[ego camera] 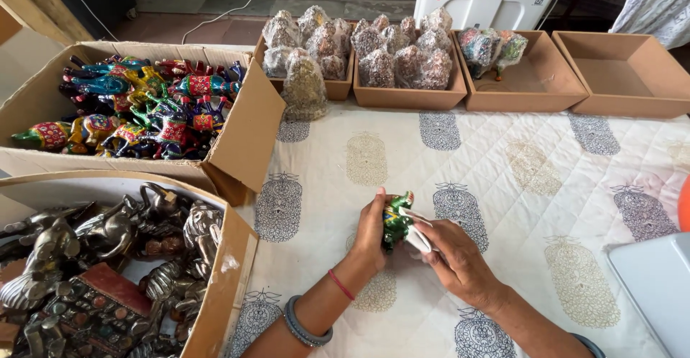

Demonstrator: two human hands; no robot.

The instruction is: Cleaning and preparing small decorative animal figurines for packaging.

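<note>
Green painted elephant figurine held above quilted tabletop, left hand fingers closed round its side, right hand fingers pinching white cloth against it, cardboard box of painted elephants far left, box of metal figures near left

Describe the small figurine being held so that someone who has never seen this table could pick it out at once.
Start at the quilted white tablecloth with printed motifs, and look near its front edge where two bare hands meet. The left hand grips a small green painted figurine while the right hand presses a white cloth to it. Unlike the painted figurines in the cardboard box at left, it is outside any box.
</note>
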